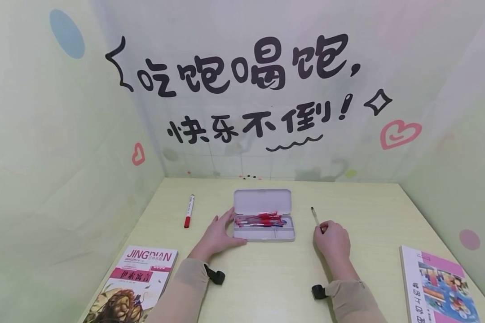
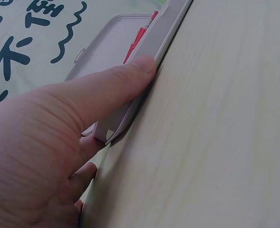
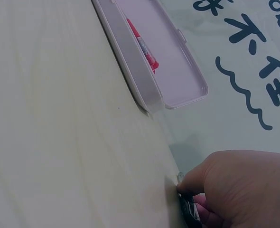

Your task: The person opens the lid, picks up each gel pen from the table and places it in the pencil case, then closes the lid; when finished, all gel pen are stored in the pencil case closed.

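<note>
An open pale lilac pencil case [image 1: 262,202] stands on the table with its lid tipped back. Several red and clear pens [image 1: 262,220] lie in its long back compartment. My left hand [image 1: 218,235] holds the case at its left end; in the left wrist view the thumb [image 2: 116,83] presses along the front wall. To the right of the case, my right hand [image 1: 334,240] pinches a slim pen [image 1: 315,217] with a pale barrel and a dark end. Its dark part [image 3: 191,211] shows beneath the fingers in the right wrist view.
A white and red marker [image 1: 189,211] lies to the left of the case. One book [image 1: 139,278] is at the table's front left, another [image 1: 438,287] at the front right. Behind the table rises a printed wall sheet [image 1: 242,166], with more sheeting on both sides.
</note>
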Motion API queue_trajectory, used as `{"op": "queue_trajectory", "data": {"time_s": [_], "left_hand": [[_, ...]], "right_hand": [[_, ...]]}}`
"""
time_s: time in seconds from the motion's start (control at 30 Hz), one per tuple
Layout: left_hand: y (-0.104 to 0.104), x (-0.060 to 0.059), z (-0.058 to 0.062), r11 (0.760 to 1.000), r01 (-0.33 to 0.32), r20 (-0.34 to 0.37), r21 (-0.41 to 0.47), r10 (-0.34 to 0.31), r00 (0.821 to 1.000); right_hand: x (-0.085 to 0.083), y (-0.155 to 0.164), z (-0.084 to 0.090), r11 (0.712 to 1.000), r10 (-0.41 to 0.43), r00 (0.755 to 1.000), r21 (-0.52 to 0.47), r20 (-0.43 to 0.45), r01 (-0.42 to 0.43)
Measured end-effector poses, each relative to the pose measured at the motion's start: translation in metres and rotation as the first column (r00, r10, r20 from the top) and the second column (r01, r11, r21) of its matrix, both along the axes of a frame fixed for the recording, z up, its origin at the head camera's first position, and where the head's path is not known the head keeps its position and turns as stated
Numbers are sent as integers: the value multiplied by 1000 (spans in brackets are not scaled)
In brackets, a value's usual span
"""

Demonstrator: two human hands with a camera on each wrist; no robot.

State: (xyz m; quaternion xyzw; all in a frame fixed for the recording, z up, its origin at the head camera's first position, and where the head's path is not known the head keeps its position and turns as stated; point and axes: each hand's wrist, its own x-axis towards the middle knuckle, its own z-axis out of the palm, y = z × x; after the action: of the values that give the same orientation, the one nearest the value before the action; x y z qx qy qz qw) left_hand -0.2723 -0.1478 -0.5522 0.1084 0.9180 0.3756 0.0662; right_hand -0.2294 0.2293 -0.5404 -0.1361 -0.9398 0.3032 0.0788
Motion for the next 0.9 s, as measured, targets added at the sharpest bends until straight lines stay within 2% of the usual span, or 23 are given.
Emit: {"op": "queue_trajectory", "data": {"time_s": [0.33, 0.63, 0.73, 0.9], "left_hand": [[-2, 1, 2, 1000, 5, -13, -8, -5, 1000], [-1, 2, 4, 1000, 11, -9, 11, -11, 1000], [-1, 1, 3, 1000, 9, -11, 7, -8, 1000], [-1, 0, 2, 1000, 17, -18, 14, -17, 1000]], "right_hand": [[-1, -2, 1, 1000, 2, 1000, -6, -2, -2], [-5, -4, 4, 1000, -4, 999, -15, 32, 5], [-7, -8, 8, 1000, 5, 1000, -8, -6, -5], [-10, -20, 13, 1000, 11, 991, -2, -133, -12]]}}
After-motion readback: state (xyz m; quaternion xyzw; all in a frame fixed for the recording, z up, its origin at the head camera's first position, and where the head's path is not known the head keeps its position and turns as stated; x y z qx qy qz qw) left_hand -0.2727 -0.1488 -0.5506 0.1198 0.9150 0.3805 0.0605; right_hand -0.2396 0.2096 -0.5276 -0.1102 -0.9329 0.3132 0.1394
